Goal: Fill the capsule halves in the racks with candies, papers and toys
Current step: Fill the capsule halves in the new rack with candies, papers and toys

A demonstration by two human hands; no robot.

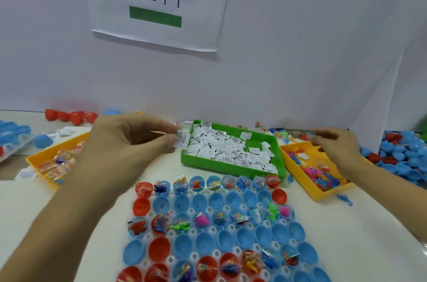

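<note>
A clear rack (147, 213) in front of me holds several blue and red capsule halves; some rows carry candies, papers and toys, others are bare. My left hand (129, 138) hovers left of the green tray (231, 169) of folded papers and pinches a small printed paper (182, 137) between thumb and fingers. My right hand (335, 145) reaches over the far edge of the yellow tray (323, 194) of small plastic toys, fingers curled; whether it holds a toy is unclear. A second yellow tray (37, 159) with wrapped candies sits under my left forearm.
Loose blue and red capsule halves (402, 157) are heaped at the far right. More red halves (69, 116) and blue halves (13, 129) lie at the back left. A white wall with a printed sign (159, 2) stands right behind the trays.
</note>
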